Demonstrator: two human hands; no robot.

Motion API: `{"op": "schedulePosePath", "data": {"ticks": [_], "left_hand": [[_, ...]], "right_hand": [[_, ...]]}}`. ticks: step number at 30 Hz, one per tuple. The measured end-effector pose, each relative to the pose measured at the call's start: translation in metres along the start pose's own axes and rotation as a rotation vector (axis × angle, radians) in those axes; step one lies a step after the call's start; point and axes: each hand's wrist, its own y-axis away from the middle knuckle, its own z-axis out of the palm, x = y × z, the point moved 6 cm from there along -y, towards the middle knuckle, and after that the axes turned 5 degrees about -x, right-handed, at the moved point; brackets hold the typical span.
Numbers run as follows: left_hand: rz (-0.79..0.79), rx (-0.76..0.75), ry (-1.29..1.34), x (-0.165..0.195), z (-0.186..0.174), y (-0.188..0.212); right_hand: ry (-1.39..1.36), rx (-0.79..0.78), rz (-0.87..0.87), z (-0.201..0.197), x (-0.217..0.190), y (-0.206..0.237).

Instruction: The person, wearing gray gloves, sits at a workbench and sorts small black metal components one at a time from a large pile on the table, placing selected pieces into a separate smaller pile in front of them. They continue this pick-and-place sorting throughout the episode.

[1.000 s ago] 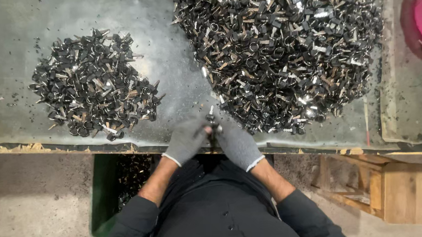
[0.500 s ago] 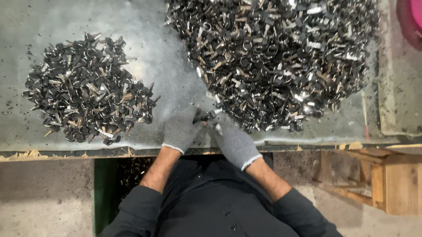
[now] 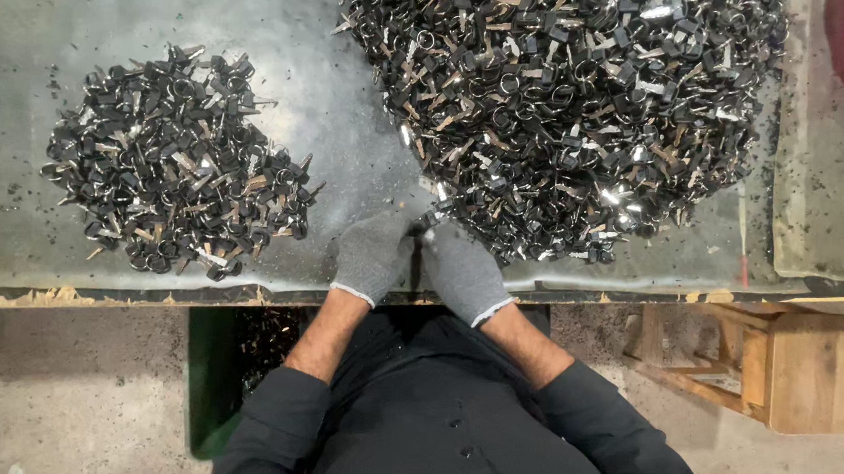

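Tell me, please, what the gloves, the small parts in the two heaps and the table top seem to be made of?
Gloves on the left hand and right hand: grey knitted fabric, matt, with ribbed cuffs.
Small parts in the large heap and small heap: probably metal, given bright glints, with matt black heads, perhaps plastic.
Table top: apparently sheet metal, dull grey and scuffed, over a wooden edge.

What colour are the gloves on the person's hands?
Grey. Both the left hand and the right hand wear grey knit gloves, seen in the head view.

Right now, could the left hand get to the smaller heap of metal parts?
Probably yes. The left hand is at the table's near edge, and only bare table lies between it and the smaller heap.
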Motion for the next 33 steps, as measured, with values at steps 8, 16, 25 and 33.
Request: {"op": "schedulePosePath", "data": {"ticks": [8, 16, 25, 33], "left_hand": [[0.175, -0.054, -0.181, 0.011, 0.007, -0.009], [0.193, 0.037, -0.117, 0.025, -0.009, -0.008], [0.014, -0.320, -0.039, 0.008, -0.003, -0.031], [-0.072, -0.007, 0.202, 0.004, -0.010, -0.006]], "right_hand": [[0.199, 0.066, -0.022, 0.001, -0.011, -0.007], [0.416, 0.231, -0.133, -0.008, -0.027, -0.009], [0.373, 0.272, -0.162, -0.020, -0.016, 0.008], [-0.039, -0.110, -0.135, -0.010, 0.013, -0.014]]}}
